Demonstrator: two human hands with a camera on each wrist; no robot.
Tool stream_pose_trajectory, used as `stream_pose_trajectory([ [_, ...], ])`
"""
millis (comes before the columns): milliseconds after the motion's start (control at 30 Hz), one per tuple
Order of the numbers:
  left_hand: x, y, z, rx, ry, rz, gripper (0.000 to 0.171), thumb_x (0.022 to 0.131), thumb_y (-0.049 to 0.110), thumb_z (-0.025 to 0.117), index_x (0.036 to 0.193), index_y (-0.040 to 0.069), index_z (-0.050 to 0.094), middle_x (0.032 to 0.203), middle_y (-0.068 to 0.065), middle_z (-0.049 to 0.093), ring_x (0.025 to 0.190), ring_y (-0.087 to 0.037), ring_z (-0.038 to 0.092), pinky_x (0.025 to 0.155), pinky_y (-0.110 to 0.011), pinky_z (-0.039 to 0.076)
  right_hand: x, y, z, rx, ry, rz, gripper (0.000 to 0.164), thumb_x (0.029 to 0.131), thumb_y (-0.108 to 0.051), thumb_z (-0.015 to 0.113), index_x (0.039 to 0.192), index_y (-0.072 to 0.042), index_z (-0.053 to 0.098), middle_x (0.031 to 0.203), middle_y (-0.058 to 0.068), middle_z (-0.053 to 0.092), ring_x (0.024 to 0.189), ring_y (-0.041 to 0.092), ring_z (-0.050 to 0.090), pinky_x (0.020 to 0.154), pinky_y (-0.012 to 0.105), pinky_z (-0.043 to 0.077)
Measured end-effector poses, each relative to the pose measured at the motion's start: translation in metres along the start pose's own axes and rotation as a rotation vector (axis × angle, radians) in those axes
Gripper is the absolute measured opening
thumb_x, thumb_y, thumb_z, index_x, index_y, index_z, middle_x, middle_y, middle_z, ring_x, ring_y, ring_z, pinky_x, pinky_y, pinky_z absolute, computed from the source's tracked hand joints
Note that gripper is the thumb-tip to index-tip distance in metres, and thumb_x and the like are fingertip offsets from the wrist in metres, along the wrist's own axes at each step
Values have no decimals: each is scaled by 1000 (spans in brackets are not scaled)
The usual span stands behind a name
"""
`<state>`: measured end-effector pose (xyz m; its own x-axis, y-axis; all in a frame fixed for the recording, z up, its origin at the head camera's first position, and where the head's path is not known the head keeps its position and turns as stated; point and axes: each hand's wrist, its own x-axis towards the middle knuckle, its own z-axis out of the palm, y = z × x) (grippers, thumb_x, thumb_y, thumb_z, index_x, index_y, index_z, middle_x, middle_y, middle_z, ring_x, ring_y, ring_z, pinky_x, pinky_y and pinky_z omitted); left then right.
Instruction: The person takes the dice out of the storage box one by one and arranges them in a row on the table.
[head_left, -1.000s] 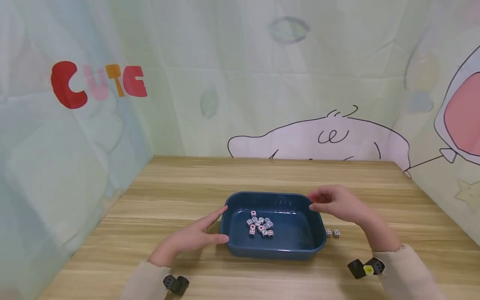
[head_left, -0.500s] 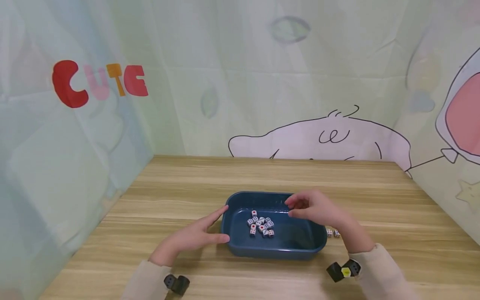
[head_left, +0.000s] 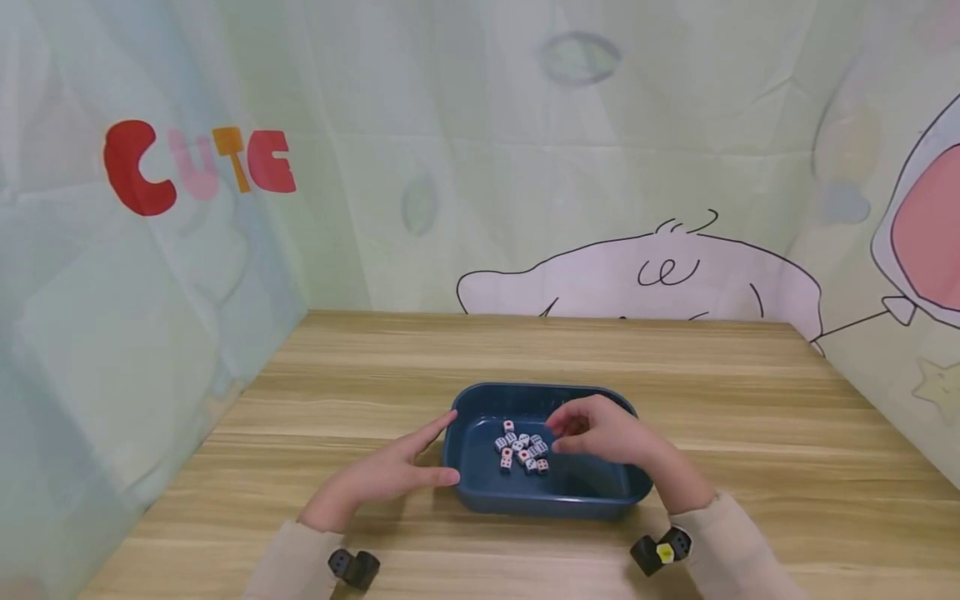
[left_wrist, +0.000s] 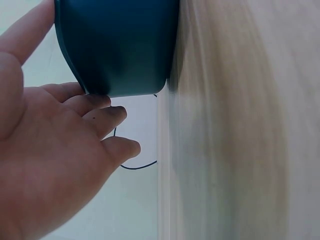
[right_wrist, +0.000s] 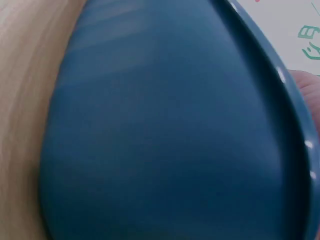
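Note:
A dark blue rectangular tray (head_left: 547, 506) with rounded corners stands on the table, several small white dice (head_left: 517, 447) clustered in its left half. My left hand (head_left: 382, 475) touches the tray's left end, thumb and fingers spread; the left wrist view shows that palm (left_wrist: 55, 145) beside the tray's outer wall (left_wrist: 117, 45). Over the tray, my right hand (head_left: 607, 433) hovers just right of the dice, fingers bent loosely, thumb apart from them, nothing visible between. The tray wall (right_wrist: 165, 125) fills most of the right wrist view, hiding all but a sliver of that hand (right_wrist: 308, 92).
Wood-grain table (head_left: 375, 358) surrounds the tray. A printed cloth (head_left: 420, 83) hangs behind and along both sides of the table. Black devices are strapped at both wrists, the left device (head_left: 354, 569) and the right device (head_left: 660, 551).
My right hand has moved left from the tray's right rim to beside the dice. Two dice on the table right of the tray are now hidden behind my right arm. The left hand stays put.

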<state>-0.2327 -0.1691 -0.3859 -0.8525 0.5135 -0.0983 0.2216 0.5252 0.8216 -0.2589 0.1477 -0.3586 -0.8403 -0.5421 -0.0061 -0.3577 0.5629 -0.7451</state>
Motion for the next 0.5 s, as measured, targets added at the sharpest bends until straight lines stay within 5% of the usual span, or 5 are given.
stream_pose_trajectory([
  [500,0,-1,0,-2,0,-6,85,88,36,70,155,15,22,160,-14,17,145,-39,16,113,-59,19,10,7,17,13,-68,27,22,83,-7,74,103,1,69,90,3,68,79,14,60,73,27,54],
])
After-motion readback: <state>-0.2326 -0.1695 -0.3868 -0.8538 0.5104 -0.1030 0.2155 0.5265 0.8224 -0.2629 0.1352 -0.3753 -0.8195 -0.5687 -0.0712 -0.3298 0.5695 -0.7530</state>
